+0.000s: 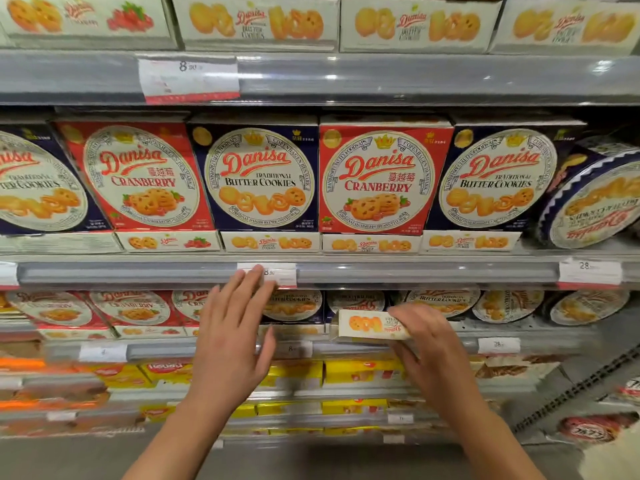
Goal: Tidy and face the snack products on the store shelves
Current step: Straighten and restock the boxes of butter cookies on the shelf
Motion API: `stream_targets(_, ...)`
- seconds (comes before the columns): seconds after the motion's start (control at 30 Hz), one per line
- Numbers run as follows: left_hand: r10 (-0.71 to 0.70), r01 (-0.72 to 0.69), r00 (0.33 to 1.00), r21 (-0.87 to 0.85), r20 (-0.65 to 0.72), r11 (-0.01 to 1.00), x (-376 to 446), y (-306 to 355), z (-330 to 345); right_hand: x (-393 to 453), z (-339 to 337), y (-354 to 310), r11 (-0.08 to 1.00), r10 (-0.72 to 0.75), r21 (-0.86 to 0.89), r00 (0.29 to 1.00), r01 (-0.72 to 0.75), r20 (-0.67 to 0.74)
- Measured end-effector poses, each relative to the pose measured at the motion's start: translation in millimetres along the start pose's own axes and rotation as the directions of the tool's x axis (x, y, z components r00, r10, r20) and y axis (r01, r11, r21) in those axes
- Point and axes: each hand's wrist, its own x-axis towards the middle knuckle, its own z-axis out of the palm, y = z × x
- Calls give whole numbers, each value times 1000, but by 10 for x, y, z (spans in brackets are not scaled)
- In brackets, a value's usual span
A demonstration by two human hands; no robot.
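Right hand [427, 344] grips small cookie box [372, 325]; left hand [232, 327] open.

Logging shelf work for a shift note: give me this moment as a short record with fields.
setting: store shelves of cookie boxes
left hand: open, fingers straight, raised before the grey shelf edge
right hand: grip on a small white cardboard cookie box, print upside down
oddity: round blue cookie tin at far right, tilted, label upside down

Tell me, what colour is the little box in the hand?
Cream with orange cookies, seen in the head view.
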Motion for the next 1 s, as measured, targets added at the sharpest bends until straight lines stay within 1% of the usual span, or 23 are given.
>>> stream_targets(0.1, 31, -33, 999, 43, 42, 999, -34, -46, 26, 63, 68, -36, 1000, -8, -17, 1000, 8, 5)
stream_targets(0.23, 22, -22, 1000, 36, -3, 999, -5, -47, 15, 130, 146, -46, 996, 36, -85, 999, -33, 25)
stream_targets(0.43, 42, -44, 999, 76, 29, 996, 20, -88, 6, 290, 202, -25, 983, 97, -158, 994, -89, 46)
stream_targets(0.5, 51, -55, 998, 89, 43, 994, 23, -97, 1, 328, 239, 38, 975, 114, -199, 992, -100, 57)
stream_targets(0.63, 55, -60, 997, 97, 55, 993, 18, -108, -13, 421, 238, 69, 949, 101, -306, 994, -82, 47)
stream_targets(0.73, 52, -58, 997, 102, 62, 993, 18, -106, -12, 510, 182, 1, 903, 152, -413, 987, -116, 53)
stream_targets(0.77, 55, -61, 997, 102, 60, 993, 20, -105, -11, 558, 166, -26, 875, 194, -467, 977, -129, 93)
stream_targets(0.8, 57, -63, 997, 103, 57, 993, 24, -102, -9, 623, 140, -65, 840, 267, -522, 950, -148, 161)
stream_targets(0.87, 58, -63, 997, 102, 52, 993, 26, -97, -11, 766, 83, -130, 775, 421, -608, 859, -174, 291)
stream_targets(0.93, 57, -62, 997, 101, 51, 993, 26, -95, -14, 889, 28, -153, 753, 482, -637, 798, -166, 361)
stream_targets(1.0, 58, -63, 997, 102, 57, 993, 28, -91, -17, 953, 12, -150, 745, 496, -646, 786, -167, 369)
